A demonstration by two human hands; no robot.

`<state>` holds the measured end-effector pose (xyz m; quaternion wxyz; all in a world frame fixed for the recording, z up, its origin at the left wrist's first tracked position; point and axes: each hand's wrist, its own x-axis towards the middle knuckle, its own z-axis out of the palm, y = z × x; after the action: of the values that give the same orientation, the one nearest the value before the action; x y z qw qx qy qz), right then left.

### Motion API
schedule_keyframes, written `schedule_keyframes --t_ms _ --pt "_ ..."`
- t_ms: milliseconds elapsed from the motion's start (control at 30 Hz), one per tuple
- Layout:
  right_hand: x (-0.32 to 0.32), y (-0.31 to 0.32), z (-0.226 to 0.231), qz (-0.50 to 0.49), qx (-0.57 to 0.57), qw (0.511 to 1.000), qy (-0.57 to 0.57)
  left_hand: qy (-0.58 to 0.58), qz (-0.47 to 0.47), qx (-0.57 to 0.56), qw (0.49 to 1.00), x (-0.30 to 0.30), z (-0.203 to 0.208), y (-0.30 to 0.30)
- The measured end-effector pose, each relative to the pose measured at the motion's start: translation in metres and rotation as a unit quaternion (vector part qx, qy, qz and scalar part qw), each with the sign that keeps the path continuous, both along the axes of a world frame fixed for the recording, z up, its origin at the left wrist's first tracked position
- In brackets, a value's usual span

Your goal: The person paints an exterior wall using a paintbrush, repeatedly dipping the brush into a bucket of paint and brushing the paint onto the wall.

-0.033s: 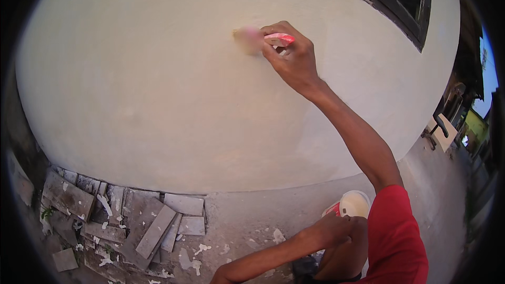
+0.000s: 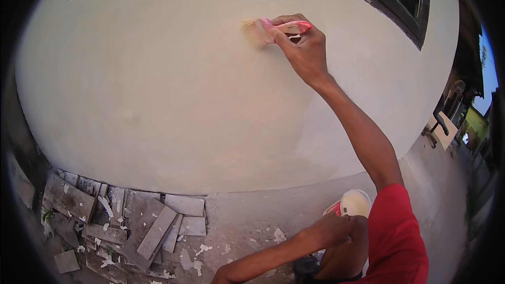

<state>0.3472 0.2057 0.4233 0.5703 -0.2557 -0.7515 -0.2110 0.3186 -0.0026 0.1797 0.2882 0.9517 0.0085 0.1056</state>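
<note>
A wide paintbrush (image 2: 262, 30) with pale bristles and a red and pink handle lies against the cream wall (image 2: 173, 89). Its handle is pinched in my right hand (image 2: 307, 47), and the bristle end points left along the wall. My left hand (image 2: 332, 231) rests at my bent knee, low in the view; its fingers are too hidden to make out. Just beyond it stands a white and red bucket (image 2: 355, 203) of pale paint, partly covered by my knee and red sleeve.
Broken boards and tiles (image 2: 131, 221) are heaped at the wall's foot on the left, with paint flakes around them. A dark-framed window (image 2: 405, 16) is set in the wall at upper right. A black chair (image 2: 439, 125) stands at far right.
My right hand and the paintbrush have moved a short way right and slightly up along the wall. My left hand has stayed at my knee.
</note>
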Motion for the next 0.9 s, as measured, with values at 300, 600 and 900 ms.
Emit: schedule_keyframes --t_ms 300,600,900 --pt "0.135 -0.028 0.076 -0.266 0.273 0.912 -0.152 0.042 0.011 0.022 0.999 -0.005 0.005 0.003" --pt "0.114 -0.057 -0.001 -0.111 -0.009 0.970 -0.216 0.098 0.012 0.019 0.995 -0.002 0.016 -0.007" --pt "0.094 -0.030 0.041 -0.212 0.286 0.894 -0.271 -0.034 0.024 0.050 0.998 0.011 -0.001 -0.016"
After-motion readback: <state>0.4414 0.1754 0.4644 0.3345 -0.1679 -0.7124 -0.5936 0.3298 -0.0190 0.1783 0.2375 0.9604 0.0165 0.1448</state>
